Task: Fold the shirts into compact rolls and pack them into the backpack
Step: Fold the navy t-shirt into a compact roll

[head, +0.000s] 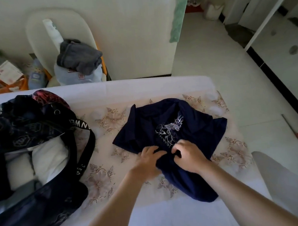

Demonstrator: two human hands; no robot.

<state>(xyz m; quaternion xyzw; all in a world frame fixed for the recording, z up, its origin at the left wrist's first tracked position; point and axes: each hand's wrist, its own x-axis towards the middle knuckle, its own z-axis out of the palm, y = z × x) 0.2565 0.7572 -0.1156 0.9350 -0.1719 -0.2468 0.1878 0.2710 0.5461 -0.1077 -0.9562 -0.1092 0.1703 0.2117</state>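
One navy shirt (pixel 173 118) lies on the bed (pixel 142 88) at centre right. Its long axis runs from the lower edge of the frame up and away. The left hand (pixel 148 159) and right hand (pixel 189 154) sit side by side at its middle, both pinching bunched fabric. One open backpack (pixel 29 125) lies at the left, nearer the left hand.

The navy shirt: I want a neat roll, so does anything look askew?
Yes. The navy shirt lies skewed and rumpled on the bed, with uneven folds, while the left hand and right hand grip its near part.
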